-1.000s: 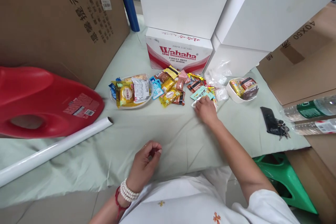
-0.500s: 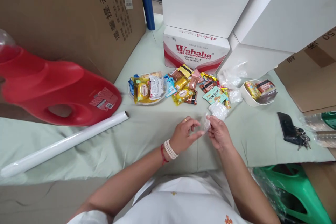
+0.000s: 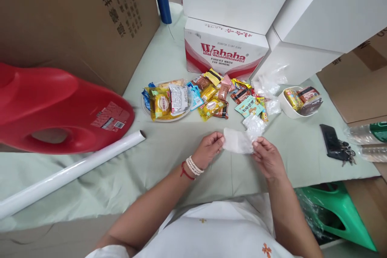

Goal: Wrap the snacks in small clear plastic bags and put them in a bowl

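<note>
Both my hands hold a small clear plastic bag [image 3: 238, 141] stretched flat between them above the pale green cloth [image 3: 169, 161]. My left hand [image 3: 208, 149] pinches its left edge; a white bead bracelet and a red string ring that wrist. My right hand [image 3: 267, 156] pinches the right edge. Just beyond the bag lies a crumpled pile of more clear bags [image 3: 254, 123]. Farther back are loose snack packets [image 3: 216, 96], a plate of snacks [image 3: 166, 100] to the left and a white bowl of snacks [image 3: 299, 102] to the right.
A red plastic jug [image 3: 57, 109] lies on its side at the left, with a white roll [image 3: 69, 173] in front. A Wahaha carton [image 3: 225, 50] and white boxes [image 3: 272, 4] stand behind. A phone with keys [image 3: 334, 145] and water bottles [image 3: 367, 139] lie right. A green stool [image 3: 335, 209] stands below right.
My right hand left the snack pile with a clear bag and my left hand came up to meet it. The crumpled bag is now spread flat between both hands.
</note>
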Motion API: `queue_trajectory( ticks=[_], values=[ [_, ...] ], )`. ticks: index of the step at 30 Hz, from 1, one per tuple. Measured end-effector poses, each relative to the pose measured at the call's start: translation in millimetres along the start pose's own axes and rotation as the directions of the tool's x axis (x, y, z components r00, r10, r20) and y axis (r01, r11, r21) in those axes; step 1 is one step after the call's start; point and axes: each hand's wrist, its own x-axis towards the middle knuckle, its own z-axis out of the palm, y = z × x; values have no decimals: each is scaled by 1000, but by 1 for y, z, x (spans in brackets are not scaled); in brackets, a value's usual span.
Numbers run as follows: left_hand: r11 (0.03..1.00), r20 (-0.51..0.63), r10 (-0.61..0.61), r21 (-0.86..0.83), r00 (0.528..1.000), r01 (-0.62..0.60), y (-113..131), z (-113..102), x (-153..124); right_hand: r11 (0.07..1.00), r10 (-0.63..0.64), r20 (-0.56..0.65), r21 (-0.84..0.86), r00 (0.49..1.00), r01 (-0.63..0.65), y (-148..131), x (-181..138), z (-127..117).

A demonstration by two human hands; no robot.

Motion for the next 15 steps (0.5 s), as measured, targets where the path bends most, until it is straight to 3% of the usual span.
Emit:
queue_trajectory(
  ticks=[4,7,8,10,13,15],
  values=[
    [973,32,-64,-218,997,70,7,-5,1,993,-19,-100,-118,995,7,-4,0,-27],
    [964,37,-80,-253,996,87,8,-4,-1,883,-323,-213,-418,922,213,0,-6,-28],
    [965,39,-79,-246,996,86,8,-3,-1,799,-444,-154,-513,883,312,1,-8,-23],
    [970,53,-81,-224,995,91,7,-1,-2,581,-580,119,-632,806,512,2,-9,-8],
    [976,82,-96,-189,992,111,5,-2,-2,292,-571,479,-640,666,711,0,-2,16],
    [983,76,-92,-153,993,102,5,-5,1,259,-533,553,-614,641,746,-3,4,24]
  ],
)
